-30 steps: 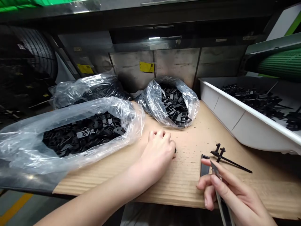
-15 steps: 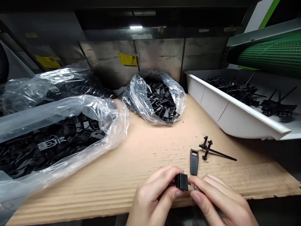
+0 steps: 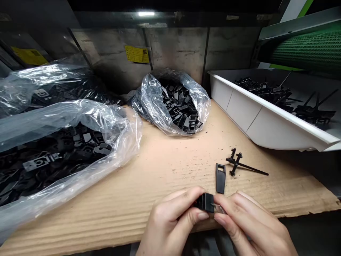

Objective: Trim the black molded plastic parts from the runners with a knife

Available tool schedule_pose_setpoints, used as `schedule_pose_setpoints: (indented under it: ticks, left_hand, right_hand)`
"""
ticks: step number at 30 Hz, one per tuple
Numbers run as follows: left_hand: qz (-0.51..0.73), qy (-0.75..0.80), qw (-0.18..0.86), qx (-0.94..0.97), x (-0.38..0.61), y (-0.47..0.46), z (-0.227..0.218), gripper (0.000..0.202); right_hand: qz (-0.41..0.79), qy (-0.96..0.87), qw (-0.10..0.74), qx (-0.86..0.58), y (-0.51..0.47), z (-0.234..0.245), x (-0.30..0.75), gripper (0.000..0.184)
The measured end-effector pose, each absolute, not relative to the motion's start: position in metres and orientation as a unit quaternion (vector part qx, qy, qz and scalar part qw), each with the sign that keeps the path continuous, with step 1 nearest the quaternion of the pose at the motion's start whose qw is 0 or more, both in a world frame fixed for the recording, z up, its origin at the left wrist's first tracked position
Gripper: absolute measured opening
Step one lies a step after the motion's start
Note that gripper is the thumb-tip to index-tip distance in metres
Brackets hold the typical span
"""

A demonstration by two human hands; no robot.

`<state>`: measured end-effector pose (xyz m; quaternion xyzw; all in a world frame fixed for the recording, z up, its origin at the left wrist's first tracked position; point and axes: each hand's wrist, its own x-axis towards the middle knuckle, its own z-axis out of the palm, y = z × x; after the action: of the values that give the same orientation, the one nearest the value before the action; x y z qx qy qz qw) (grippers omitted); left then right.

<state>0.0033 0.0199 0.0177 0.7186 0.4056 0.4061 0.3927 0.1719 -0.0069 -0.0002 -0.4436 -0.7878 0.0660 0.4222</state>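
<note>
Between the thumb and fingers of my left hand (image 3: 172,218) is a small black plastic part (image 3: 207,202), its smooth block-shaped end facing right. My right hand (image 3: 247,220) pinches a thin metal blade (image 3: 218,209), whose tip meets or nearly meets the right side of that part. Most of the blade is hidden in my fingers. Just beyond my fingertips a flat black tapered piece (image 3: 220,179) with a rectangular slot lies on the cardboard (image 3: 160,163). To its right rests a black plastic sprue (image 3: 236,163) with a long thin stem.
A clear bag (image 3: 130,131) of black plastic parts lies at left, another bag (image 3: 61,76) behind it. Farther back in the middle, an opened bag (image 3: 149,94) shows small black pieces. A white bin (image 3: 237,103) with black sprues stands at right, beneath a green mesh roll (image 3: 309,49).
The view has tilted down a little and shifted. The blade shows more clearly against the black part now. Both hands keep their holds.
</note>
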Motion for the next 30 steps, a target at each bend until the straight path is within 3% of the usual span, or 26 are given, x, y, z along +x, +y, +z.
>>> schedule_pose_setpoints:
  ticks: [8,11,14,18,21,30]
  left_hand:
    - [0.368,0.408,0.484,0.682,-0.001,0.013,0.018,0.01]
    - [0.375,0.421,0.473,0.677,0.0,0.012,0.019,0.009]
    - [0.4,0.407,0.448,0.688,0.001,0.012,0.018,0.015]
    - [0.424,0.391,0.425,0.697,0.002,0.011,0.017,0.022]
    - [0.433,0.393,0.402,0.705,0.003,0.011,0.018,0.02]
    - [0.44,0.401,0.34,0.728,0.006,0.009,0.014,0.019]
  right_hand:
    - [0.025,-0.758,0.386,-0.525,-0.002,0.0,0.191,0.023]
    - [0.103,-0.78,0.365,-0.498,-0.007,0.01,0.197,0.024]
    - [0.168,-0.771,0.404,-0.463,-0.012,0.015,0.193,0.025]
    - [0.259,-0.711,0.411,-0.509,-0.01,0.013,0.176,0.021]
    - [0.285,-0.706,0.394,-0.515,-0.006,0.011,0.166,0.03]
    - [0.307,-0.702,0.378,-0.52,-0.006,0.013,0.164,0.029]
